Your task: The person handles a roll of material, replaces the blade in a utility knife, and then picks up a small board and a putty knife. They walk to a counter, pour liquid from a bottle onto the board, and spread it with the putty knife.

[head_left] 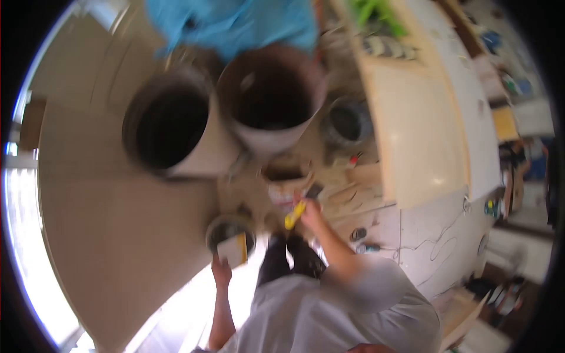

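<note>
My left hand [222, 272] is closed on the lower edge of a flat whitish panel with a yellow edge [232, 250]. Behind that panel is a round bucket [210, 234], partly covered by it. My right hand [311, 213] is wrapped round a yellow-handled tool [294, 216], whose handle points down and left. A dark flat piece [315, 190] shows just above the right hand; blur hides whether it belongs to the tool. Below the hands are my dark trousers and shoes.
Two large drums [220, 150] [276, 138] stand ahead, with blue sheeting [241, 26] behind. A smaller bucket [368, 120] sits beside a pale board [412, 129] on the right. Low between them is an open box [288, 191]. A cable [444, 241] trails across the floor.
</note>
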Tool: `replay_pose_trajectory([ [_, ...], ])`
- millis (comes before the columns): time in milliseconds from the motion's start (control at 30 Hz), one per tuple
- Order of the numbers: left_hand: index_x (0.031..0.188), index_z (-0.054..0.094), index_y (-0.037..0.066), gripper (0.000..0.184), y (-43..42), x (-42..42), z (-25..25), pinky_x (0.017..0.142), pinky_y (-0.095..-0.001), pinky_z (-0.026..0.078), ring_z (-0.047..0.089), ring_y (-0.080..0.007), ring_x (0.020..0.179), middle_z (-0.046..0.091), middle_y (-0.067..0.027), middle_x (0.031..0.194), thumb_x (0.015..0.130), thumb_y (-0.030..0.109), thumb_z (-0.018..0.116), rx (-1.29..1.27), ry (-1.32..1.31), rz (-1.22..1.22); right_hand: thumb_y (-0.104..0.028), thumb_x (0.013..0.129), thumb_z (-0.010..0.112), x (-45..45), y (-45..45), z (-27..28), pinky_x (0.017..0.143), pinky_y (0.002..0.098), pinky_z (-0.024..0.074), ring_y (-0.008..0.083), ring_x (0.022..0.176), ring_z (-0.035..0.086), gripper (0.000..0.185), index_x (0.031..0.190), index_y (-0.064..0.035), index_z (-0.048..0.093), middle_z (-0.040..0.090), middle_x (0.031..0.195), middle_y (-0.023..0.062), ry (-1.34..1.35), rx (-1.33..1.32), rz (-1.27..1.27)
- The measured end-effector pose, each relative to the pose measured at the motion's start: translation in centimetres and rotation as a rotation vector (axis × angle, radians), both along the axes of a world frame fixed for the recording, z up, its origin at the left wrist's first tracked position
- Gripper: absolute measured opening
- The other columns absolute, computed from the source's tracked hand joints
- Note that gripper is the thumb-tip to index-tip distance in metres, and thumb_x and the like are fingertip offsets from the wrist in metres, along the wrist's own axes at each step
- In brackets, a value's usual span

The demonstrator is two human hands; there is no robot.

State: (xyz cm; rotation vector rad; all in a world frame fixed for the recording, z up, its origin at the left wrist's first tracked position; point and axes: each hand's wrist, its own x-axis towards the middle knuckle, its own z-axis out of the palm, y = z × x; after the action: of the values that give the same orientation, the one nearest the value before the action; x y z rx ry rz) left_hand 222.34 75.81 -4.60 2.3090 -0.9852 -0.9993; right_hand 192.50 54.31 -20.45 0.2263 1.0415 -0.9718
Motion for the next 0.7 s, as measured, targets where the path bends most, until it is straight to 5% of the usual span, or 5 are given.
replay_pose_trajectory([
  [67,0.109,0.054,-0.004,0.021,2.2,-2.1,1.2,0.082,-0.0404,0.047,0.061,-0.0391,0.093,0.063,-0.0256,0.098,0.090,0.005,0.048,-0.046,-0.020,0.174,-0.006,0.094,0.046,2.0,-2.0,3.4,0.096,0.0330,0.0465,0.0265,0.114,0.055,0.033,0.123,0.0078,0.046,0.054,0.124,0.0173,0.016,0.086,0.126],
  [200,0.107,0.055,-0.003,0.020,5.1,-3.8,1.5,0.082,-0.0411,0.047,0.061,-0.0387,0.093,0.063,-0.0245,0.098,0.090,0.006,0.049,0.138,-0.057,0.229,-0.007,0.095,0.045,2.8,-3.6,2.7,0.101,0.0329,0.0432,0.0256,0.119,0.052,0.031,0.122,0.0067,0.047,0.054,0.124,0.0147,-0.059,-0.008,0.164],
  [400,0.105,0.055,-0.003,0.021,8.9,-5.3,1.1,0.078,-0.0430,0.047,0.061,-0.0397,0.088,0.063,-0.0243,0.094,0.088,0.008,0.050,0.135,0.008,0.263,-0.007,0.093,0.042,2.8,-3.6,1.0,0.081,0.0343,0.0509,0.0232,0.087,0.062,0.025,0.113,0.0020,0.055,0.062,0.099,0.0117,0.032,0.063,0.288],
  [667,0.102,0.056,-0.004,0.019,9.8,-5.6,0.3,0.077,-0.0433,0.047,0.061,-0.0391,0.085,0.063,-0.0239,0.092,0.089,0.008,0.051,0.180,-0.020,0.241,-0.017,0.094,0.054,5.9,1.2,-3.1,0.051,0.0330,0.0462,0.0160,0.050,0.050,0.013,0.098,-0.0056,0.059,0.049,0.063,0.0025,0.334,-0.031,0.643],
  [700,0.101,0.056,-0.004,0.018,10.1,-5.5,0.1,0.076,-0.0432,0.047,0.061,-0.0389,0.084,0.063,-0.0238,0.091,0.089,0.008,0.051,0.177,-0.025,0.241,-0.019,0.089,0.063,5.7,1.6,-3.5,0.043,0.0305,0.0434,0.0146,0.045,0.048,0.016,0.094,-0.0058,0.056,0.051,0.063,0.0028,0.450,-0.021,0.683],
])
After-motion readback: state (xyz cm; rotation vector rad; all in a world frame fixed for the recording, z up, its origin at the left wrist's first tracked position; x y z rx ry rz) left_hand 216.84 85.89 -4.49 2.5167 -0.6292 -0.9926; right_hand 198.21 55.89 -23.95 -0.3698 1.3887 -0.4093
